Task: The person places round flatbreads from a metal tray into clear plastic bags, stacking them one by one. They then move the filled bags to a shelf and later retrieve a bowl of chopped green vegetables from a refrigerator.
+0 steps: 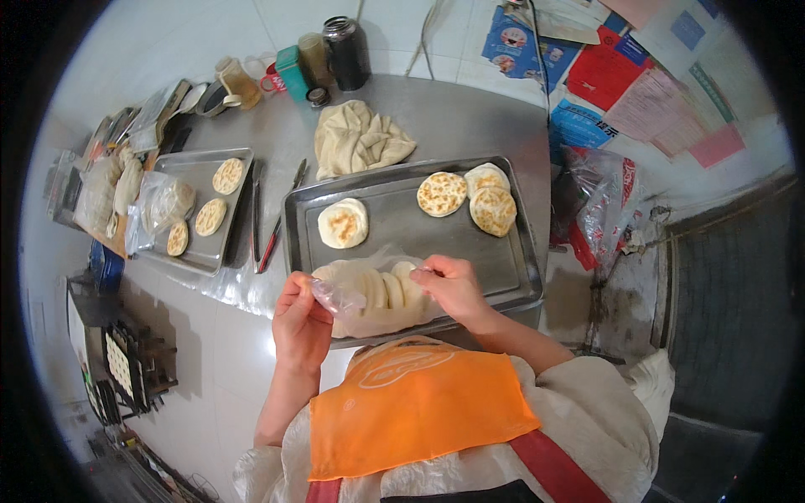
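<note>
My left hand [302, 320] pinches one side of the mouth of a clear plastic bag [352, 283]. On the other side, my right hand [453, 286] pinches the same bag's edge between thumb and fingers. Several pale round flatbreads [390, 290] stand in a row inside the bag. It rests at the near side of a dark metal baking tray [465, 261]. Toward the tray's far right, a browned flatbread [442, 194] lies beside two overlapping ones [493, 210]. A single paler flatbread [343, 223] lies at the left.
Left of the tray are tongs [256, 214], a red-handled tool [270, 245] and a second tray [223, 251] with flatbreads and a bagged batch [166, 201]. A crumpled cloth [358, 138] lies behind. Farther back stand a black thermos [344, 56] and jars [239, 82].
</note>
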`<state>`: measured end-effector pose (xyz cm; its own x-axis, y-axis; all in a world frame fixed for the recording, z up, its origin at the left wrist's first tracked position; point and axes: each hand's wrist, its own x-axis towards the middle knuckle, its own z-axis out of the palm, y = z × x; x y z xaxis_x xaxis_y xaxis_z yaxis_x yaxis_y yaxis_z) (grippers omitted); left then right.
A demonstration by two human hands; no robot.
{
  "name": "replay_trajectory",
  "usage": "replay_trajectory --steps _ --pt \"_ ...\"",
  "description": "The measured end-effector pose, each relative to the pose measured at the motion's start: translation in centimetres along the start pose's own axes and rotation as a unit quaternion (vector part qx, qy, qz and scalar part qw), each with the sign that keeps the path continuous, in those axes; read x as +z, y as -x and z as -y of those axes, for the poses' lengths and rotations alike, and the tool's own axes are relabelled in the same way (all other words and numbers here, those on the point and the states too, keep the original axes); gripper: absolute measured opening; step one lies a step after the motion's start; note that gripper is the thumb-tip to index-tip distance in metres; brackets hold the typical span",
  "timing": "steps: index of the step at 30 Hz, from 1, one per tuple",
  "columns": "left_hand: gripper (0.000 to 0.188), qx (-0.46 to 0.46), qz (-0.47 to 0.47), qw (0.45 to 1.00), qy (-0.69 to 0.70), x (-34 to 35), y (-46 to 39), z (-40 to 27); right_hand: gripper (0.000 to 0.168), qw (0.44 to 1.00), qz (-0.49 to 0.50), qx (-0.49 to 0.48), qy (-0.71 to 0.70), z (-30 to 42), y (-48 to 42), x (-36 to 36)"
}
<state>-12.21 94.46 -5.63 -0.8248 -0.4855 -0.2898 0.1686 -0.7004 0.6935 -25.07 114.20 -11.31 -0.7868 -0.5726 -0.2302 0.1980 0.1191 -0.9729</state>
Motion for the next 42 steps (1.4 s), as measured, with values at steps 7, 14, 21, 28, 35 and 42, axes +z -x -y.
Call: replay_trajectory --steps 7,14,21,28,35,42 --pt "0.008 -0.052 -0.023 0.994 -0.089 -5.3 -1.6 2.1 0.014 0.964 0.216 0.098 0.123 4.6 0.3 -7.7" --pt "0.011 -0.182 -0.087 0.927 -0.315 -5.1 1.3 7.5 0.056 0.783 -0.246 -0.088 0.565 -9.3 -12.7 -18.2" --pt "0.035 -0.226 0.014 0.769 -0.598 -4.4 2.8 5.0 0.031 0.851 0.153 0.077 0.496 -6.9 -13.2 -18.5" --pt "0.022 -0.099 0.063 0.636 -0.762 -6.7 5.4 4.5 0.067 0.735 -0.128 -0.078 0.661 -11.1 -21.3 -22.0" --pt "0.007 0.079 0.123 0.708 -0.691 -2.7 6.3 4.7 0.068 0.673 -0.031 0.120 0.729 -4.6 -18.6 -17.5" --pt "0.014 -0.051 -0.052 0.846 -0.528 -2.5 6.3 6.5 0.064 0.731 -0.092 0.079 0.671 -7.1 -14.4 -17.6"
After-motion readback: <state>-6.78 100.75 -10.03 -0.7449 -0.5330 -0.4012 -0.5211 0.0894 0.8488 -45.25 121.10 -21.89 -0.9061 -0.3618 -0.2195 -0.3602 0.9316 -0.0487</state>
